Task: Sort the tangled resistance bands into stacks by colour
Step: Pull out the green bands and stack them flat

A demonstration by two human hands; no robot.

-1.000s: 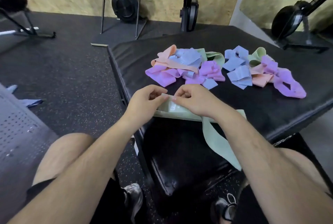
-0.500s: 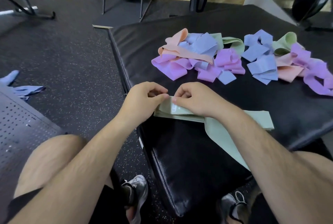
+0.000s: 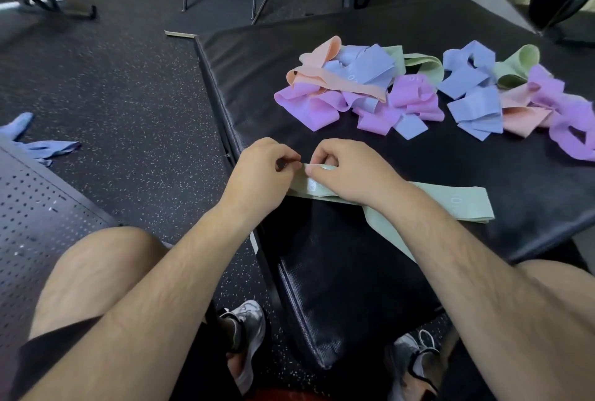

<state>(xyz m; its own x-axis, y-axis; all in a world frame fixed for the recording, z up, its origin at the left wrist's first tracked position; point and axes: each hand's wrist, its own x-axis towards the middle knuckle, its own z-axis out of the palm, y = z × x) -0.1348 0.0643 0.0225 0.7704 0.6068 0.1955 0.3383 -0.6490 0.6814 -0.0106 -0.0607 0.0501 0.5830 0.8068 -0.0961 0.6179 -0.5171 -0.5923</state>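
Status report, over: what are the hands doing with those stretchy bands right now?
Left hand and right hand both pinching one green band at near edge of black mat. Tangled pile beyond, not touched. Nothing in the way.

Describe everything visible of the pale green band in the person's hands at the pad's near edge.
The pale green band is a wide, flat strip of matte, fabric-like stretch material with faint pale print near its right end. It lies flattened along the near edge of the black pad, apart from the tangled pile. The left hand and right hand both pinch its left end. A lower length drops off the edge beneath the right forearm, partly hidden.
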